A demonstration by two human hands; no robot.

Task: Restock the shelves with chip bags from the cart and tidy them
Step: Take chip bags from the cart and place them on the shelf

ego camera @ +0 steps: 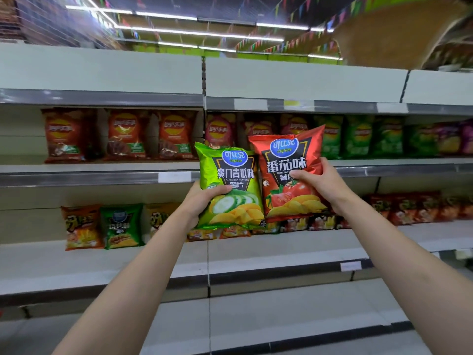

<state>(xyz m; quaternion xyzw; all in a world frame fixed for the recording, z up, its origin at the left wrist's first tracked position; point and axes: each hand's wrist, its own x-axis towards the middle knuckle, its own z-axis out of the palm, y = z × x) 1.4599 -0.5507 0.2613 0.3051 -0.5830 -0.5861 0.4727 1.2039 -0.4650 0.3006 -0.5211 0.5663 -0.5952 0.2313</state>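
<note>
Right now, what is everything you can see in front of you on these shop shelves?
Green cucumber-flavour chip bag: one, green, held up in front of the shelves, left of the red one.
Red tomato-flavour chip bag: one, red, held up beside it.
Red-brown chip bags: several, upper stocked shelf, left part.
Green chip bags: several, same shelf, right part; purple ones beyond, blurred.
Orange snack bags: a few, shelf below, left.
Dark green chip bag: one, among those.
Grey metal shelves: several tiers.
Ceiling strip lights: several, white.
Left hand: grips the green bag.
Right hand: grips the red bag.
</note>
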